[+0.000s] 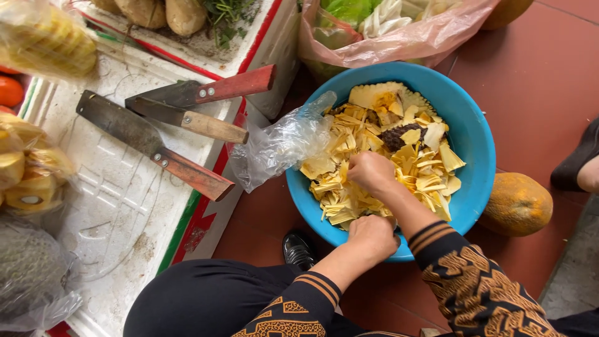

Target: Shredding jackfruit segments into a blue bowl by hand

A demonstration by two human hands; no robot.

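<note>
The person is crouching over a blue basin (474, 131) that is sitting on the red tiled floor (536, 75). The basin is holding a heap of yellow fruit peelings (374, 156), cut in strips and wedges, with a dark patch near the middle of the heap. The right hand (372, 172) is reaching into the heap near the middle of the basin, its fingers (357, 181) curling down and clenching around some of the strips. The left hand (373, 236) is resting at the near rim of the basin, knuckles up; its fingers are tucking under and out of sight, so I cannot tell whether they are gripping anything. Both arms are wearing dark sleeves with a gold pattern.

A crumpled clear plastic bag (284, 143) is hanging over the basin's left rim. Left of the basin, a white foam box (112, 206) is carrying three cleavers (181, 125) with wooden handles, lying side by side. Beyond the basin, a pink plastic bag (399, 37) is holding greens. Just beside the basin's right rim, an orange-yellow melon (518, 203) is lying on the floor. A black shoe (298, 249) is showing just below the basin's near-left edge. Bagged yellow fruit (25, 168) is sitting at the far left of the foam box.
</note>
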